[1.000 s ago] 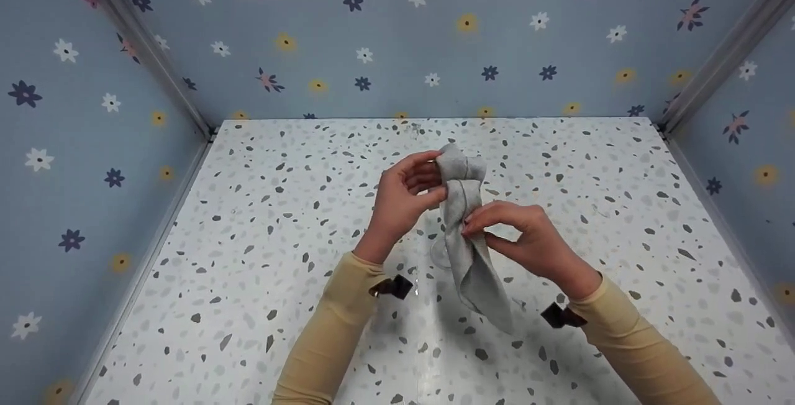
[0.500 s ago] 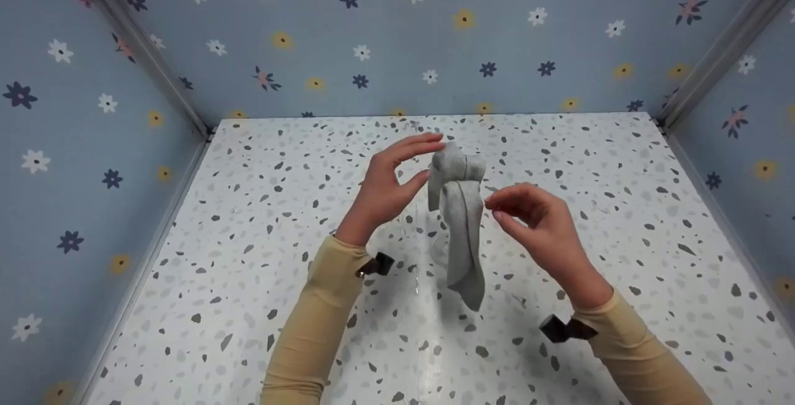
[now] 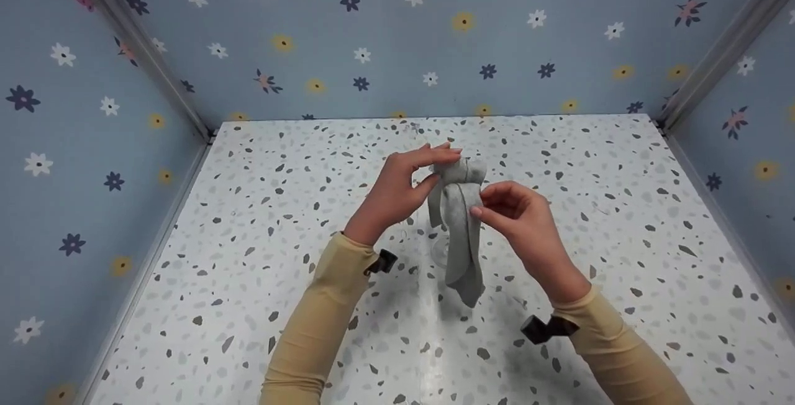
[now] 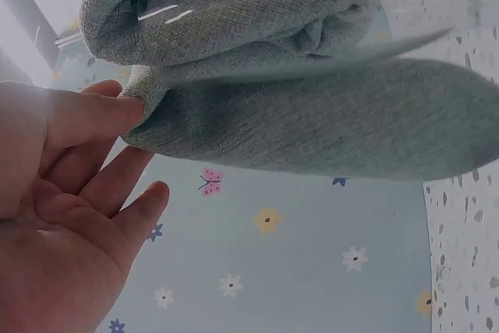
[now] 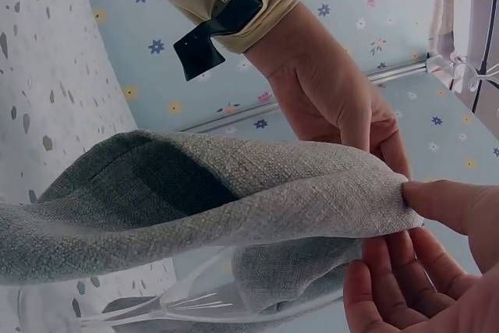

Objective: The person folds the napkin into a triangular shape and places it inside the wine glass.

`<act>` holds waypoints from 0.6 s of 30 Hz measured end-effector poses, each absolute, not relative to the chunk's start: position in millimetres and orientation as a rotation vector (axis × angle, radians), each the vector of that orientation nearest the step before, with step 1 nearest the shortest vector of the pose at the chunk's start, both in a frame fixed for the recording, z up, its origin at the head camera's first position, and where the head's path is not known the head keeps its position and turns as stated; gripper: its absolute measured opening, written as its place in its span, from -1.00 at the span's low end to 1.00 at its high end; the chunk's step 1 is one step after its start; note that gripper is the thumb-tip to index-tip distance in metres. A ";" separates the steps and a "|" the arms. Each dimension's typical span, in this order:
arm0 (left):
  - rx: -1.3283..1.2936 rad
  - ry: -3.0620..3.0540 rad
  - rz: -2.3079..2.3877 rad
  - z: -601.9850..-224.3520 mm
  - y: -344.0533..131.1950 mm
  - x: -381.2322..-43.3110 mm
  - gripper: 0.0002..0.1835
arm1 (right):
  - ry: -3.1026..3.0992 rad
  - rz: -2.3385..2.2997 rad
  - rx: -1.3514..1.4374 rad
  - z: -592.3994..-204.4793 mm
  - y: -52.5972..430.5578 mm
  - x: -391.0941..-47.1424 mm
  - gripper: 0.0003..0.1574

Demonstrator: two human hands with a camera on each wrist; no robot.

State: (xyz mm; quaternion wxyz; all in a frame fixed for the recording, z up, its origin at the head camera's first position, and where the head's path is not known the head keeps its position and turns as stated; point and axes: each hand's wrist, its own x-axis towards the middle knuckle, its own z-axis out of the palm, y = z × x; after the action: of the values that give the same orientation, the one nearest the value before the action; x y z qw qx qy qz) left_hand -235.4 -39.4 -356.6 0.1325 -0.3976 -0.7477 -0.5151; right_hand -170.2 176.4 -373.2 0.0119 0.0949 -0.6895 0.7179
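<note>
A grey cloth napkin (image 3: 463,231) is folded into and over a clear stemmed glass (image 5: 207,290), its longer flap hanging towards me. The round foot of the glass shows in the head view, while cloth covers most of its bowl. At the napkin's upper left, my left hand (image 3: 400,187) pinches a fold, thumb in front and fingers reaching over the top. From the right, my right hand (image 3: 525,222) pinches the edge of the front flap between thumb and fingers. In the right wrist view, the napkin (image 5: 195,200) stretches across to the right fingertips (image 5: 417,196).
The glass stands on a white speckled tabletop (image 3: 248,281). Blue walls with flowers and butterflies, such as the back wall (image 3: 385,32), enclose the table at the back and both sides. Each wrist wears a small dark mount, such as the right mount (image 3: 549,328).
Both hands let go of the napkin and moved apart, then came back in and pinched it again. The front flap now hangs straighter and closer to the glass.
</note>
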 end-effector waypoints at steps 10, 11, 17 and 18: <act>-1.174 -2.246 -1.495 -361.0 -45.7 -225.4 -0.61 | -2.190 2.232 0.355 -384.5 182.4 -180.4 -0.63; -1.175 -2.254 -1.496 -357.6 -46.0 -223.4 -0.61 | -2.196 2.230 0.365 -385.2 183.3 -181.5 -0.62; -1.185 -2.267 -1.487 -359.7 -44.7 -231.0 -0.60 | -2.230 2.224 0.393 -382.8 189.7 -183.4 -0.47; -1.182 -2.259 -1.479 -363.5 -44.6 -234.0 -0.59 | -2.245 2.219 0.400 -381.6 191.1 -183.7 -0.45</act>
State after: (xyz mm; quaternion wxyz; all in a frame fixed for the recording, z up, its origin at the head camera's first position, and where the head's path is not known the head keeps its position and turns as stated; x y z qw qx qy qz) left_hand -234.0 -44.6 -363.5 0.0966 -0.3992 -0.7628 -0.4995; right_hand -183.7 191.1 -381.6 -0.0203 0.1255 -0.7054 0.6973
